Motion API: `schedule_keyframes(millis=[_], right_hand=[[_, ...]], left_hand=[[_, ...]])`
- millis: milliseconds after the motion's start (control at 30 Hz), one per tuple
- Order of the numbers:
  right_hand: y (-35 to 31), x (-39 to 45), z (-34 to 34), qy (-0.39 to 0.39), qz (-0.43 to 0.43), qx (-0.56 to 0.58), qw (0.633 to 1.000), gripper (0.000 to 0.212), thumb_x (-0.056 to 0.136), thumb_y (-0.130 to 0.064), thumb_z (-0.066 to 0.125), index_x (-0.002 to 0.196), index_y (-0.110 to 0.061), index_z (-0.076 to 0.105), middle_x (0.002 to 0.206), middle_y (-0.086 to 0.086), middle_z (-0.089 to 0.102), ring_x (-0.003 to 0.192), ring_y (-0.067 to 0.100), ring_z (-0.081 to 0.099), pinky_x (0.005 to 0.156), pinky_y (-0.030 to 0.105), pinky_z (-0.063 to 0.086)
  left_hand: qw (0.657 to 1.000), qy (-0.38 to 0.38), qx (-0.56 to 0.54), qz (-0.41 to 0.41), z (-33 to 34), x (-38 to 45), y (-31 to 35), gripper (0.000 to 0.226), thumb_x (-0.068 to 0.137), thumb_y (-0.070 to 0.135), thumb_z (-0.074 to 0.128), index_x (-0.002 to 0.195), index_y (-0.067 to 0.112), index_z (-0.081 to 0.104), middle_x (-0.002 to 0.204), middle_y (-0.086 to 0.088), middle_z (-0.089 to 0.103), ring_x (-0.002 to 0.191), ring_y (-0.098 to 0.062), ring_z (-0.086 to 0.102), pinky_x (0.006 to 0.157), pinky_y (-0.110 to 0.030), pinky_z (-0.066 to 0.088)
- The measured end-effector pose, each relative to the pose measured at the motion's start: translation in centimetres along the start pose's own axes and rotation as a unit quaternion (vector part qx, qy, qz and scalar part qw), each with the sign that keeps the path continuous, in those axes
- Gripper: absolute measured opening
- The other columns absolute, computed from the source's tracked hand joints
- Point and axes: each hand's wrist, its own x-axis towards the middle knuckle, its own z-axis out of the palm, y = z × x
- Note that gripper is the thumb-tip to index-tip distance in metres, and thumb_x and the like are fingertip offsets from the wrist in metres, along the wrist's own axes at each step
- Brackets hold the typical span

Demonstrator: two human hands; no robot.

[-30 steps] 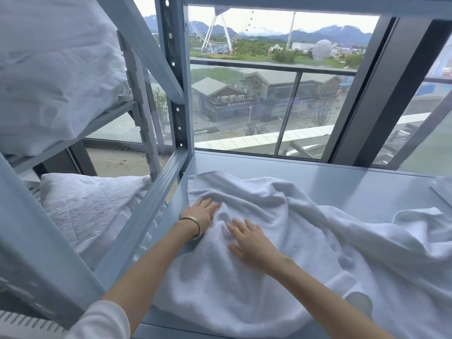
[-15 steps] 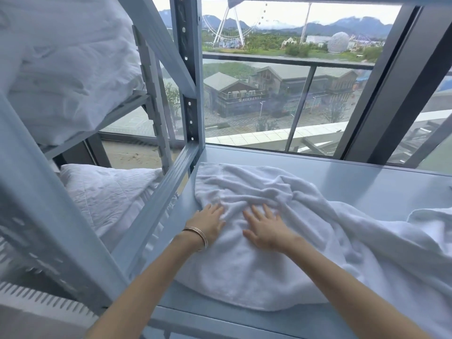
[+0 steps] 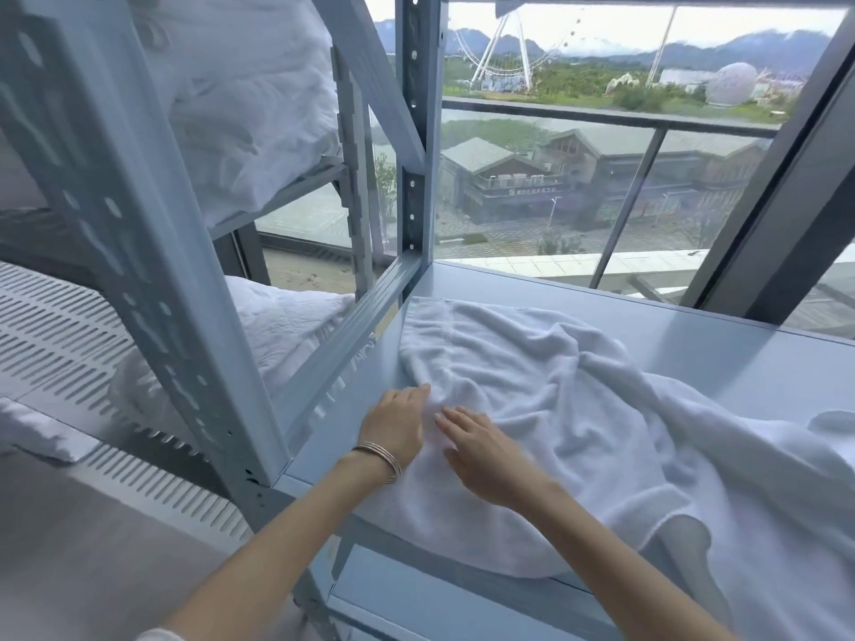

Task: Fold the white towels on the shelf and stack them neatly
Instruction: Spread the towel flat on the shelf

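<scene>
A large white towel [image 3: 546, 390] lies crumpled on the pale blue metal shelf [image 3: 694, 335], its hemmed edge toward the left post. My left hand [image 3: 398, 421], with a thin bracelet on the wrist, is at the towel's left edge; its fingertips are tucked into a wrinkle there and it pinches the cloth. My right hand [image 3: 481, 451] lies flat on the towel just beside it, fingers straight and spread. The towel's right part bunches up and hangs over the shelf's front edge.
The rack's upright post [image 3: 412, 131] and side beam [image 3: 351, 335] border the shelf on the left. White bedding [image 3: 240, 85] fills a neighbouring rack's upper shelf, and more bedding [image 3: 282, 326] lies below. A glass window with a railing [image 3: 601, 118] stands behind the shelf.
Both hands have slid toward the towel's left edge. The left hand went from lying flat to tucking its fingertips into the cloth. The camera has shifted left and closer.
</scene>
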Motion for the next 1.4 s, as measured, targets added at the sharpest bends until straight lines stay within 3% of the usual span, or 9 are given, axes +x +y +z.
schedule_keyframes(millis=[100,233,433,533,733,967,1133,1267,1400], right_hand=[[0.9,0.1,1.4,-0.03,0.032,0.037,0.998,0.059,0.083,-0.031,0.022,0.117,-0.001,0.06,0.123,0.018,0.057,0.112,0.042,0.053,0.092,0.053,0.045],[0.9,-0.1,1.3,-0.022,0.002,0.012,1.0,0.064,0.084,-0.036,0.02,0.131,-0.004,0.05,0.139,0.015,0.046,0.129,0.038,0.039,0.104,0.048,0.034],[0.2,-0.6,1.4,0.007,-0.044,0.032,0.999,0.044,0.094,-0.019,0.046,0.138,-0.012,0.044,0.148,0.004,0.036,0.139,0.025,0.027,0.113,0.034,0.022],[0.0,-0.3,1.8,0.014,0.032,-0.005,0.999,0.063,0.089,-0.047,0.016,0.143,-0.02,0.034,0.153,-0.001,0.026,0.143,0.024,0.017,0.114,0.041,0.018],[1.1,3.5,2.6,-0.035,0.119,-0.049,0.991,0.12,0.048,-0.077,-0.037,0.15,-0.031,0.006,0.158,-0.008,-0.001,0.145,0.026,-0.007,0.111,0.058,-0.004],[2.3,3.8,1.6,-0.021,0.201,-0.07,0.977,0.06,0.098,-0.052,0.023,0.15,-0.025,0.012,0.159,-0.001,-0.002,0.145,0.028,-0.008,0.11,0.061,-0.003],[1.5,0.7,3.0,0.001,0.212,-0.015,0.977,0.124,0.05,-0.076,-0.039,0.15,-0.023,0.011,0.158,0.001,0.003,0.145,0.03,-0.005,0.113,0.053,-0.004],[0.9,-1.2,1.1,0.036,0.176,0.007,0.984,0.062,0.093,-0.043,0.019,0.147,-0.014,0.025,0.155,0.006,0.019,0.143,0.03,0.015,0.114,0.05,0.012],[5.0,-6.3,-1.6,0.19,0.254,-0.076,0.945,0.047,0.081,-0.027,0.046,0.122,-0.008,0.06,0.13,0.014,0.057,0.119,0.036,0.054,0.095,0.061,0.038]], left_hand=[[0.996,-0.005,-0.091,-0.017,-0.4,-0.6,0.6,0.053,0.092,0.011,0.042,0.144,0.02,0.033,0.144,0.001,0.041,0.125,-0.022,0.045,0.102,-0.031,0.035],[0.986,0.039,-0.162,0.0,-1.3,-0.9,0.2,0.052,0.081,-0.003,0.05,0.129,0.018,0.054,0.134,-0.003,0.048,0.12,-0.021,0.05,0.098,-0.023,0.034],[0.98,0.029,0.196,-0.019,-2.3,-3.8,0.4,0.036,0.091,0.003,0.04,0.116,0.02,0.06,0.133,-0.004,0.043,0.124,-0.031,0.033,0.101,-0.035,0.033],[0.982,-0.032,0.186,-0.005,-0.9,-3.5,0.2,0.036,0.097,0.02,0.038,0.132,0.018,0.046,0.145,-0.005,0.033,0.138,-0.032,0.019,0.111,-0.061,0.007],[0.99,-0.115,0.077,0.008,1.8,1.4,-1.1,0.055,0.101,0.041,0.013,0.15,0.023,-0.005,0.158,0.007,-0.011,0.145,-0.023,-0.013,0.114,-0.053,-0.007],[0.988,-0.12,0.088,0.031,0.4,3.6,-0.8,0.055,0.102,0.04,0.013,0.15,0.022,-0.005,0.158,0.006,-0.012,0.145,-0.019,-0.012,0.114,-0.053,-0.006],[0.981,-0.133,0.081,0.119,1.8,0.6,0.5,0.053,0.101,0.043,0.013,0.149,0.032,-0.006,0.157,0.012,-0.013,0.144,-0.016,-0.015,0.113,-0.053,-0.008],[0.98,-0.14,0.112,0.086,0.8,0.9,0.3,0.051,0.101,0.04,0.014,0.15,0.032,-0.002,0.157,0.009,-0.011,0.145,-0.019,-0.01,0.113,-0.055,-0.003],[0.978,-0.076,0.066,0.184,0.5,1.6,5.8,0.053,0.102,0.035,0.022,0.15,0.023,0.006,0.158,0.007,-0.008,0.146,-0.019,-0.006,0.115,-0.051,0.002]])
